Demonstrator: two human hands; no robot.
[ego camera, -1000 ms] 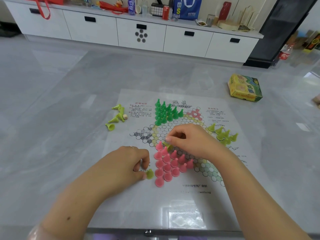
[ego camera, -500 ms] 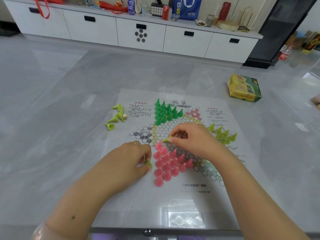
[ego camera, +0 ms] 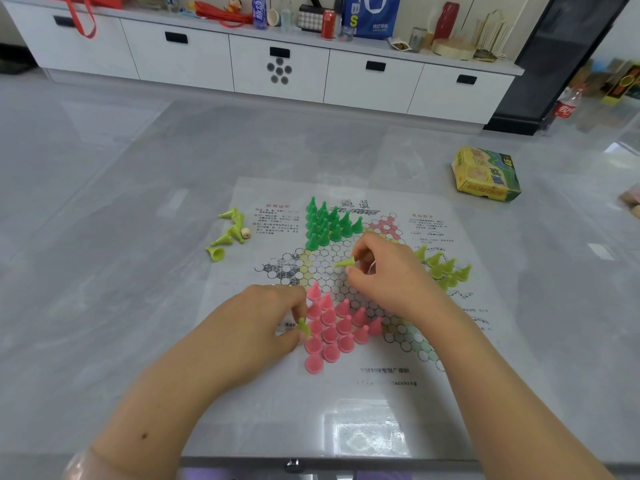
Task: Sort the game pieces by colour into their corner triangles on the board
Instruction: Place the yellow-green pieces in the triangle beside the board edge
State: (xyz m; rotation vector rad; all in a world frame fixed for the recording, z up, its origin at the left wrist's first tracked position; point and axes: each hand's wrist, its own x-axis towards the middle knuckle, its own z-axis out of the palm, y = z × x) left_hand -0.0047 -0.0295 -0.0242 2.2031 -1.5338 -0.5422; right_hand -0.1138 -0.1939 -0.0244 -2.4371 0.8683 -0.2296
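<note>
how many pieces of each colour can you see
pink pieces: 15
dark green pieces: about 15, tightly packed
lime pieces: about 14, some hidden behind the right hand
total: about 44

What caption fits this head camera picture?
Each hand pinches a yellow-green piece beside sorted pink pieces.

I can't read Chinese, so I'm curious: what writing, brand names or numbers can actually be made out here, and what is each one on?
"TBS": large letters on the blue bag on the cabinet.
"SULIAOTIAOQI" and "45": on the yellow-green box on the table.
Large Chinese title and red headings: on the game board, with fine print too small to read.
Blue bottle and red can: labels too blurred.
</note>
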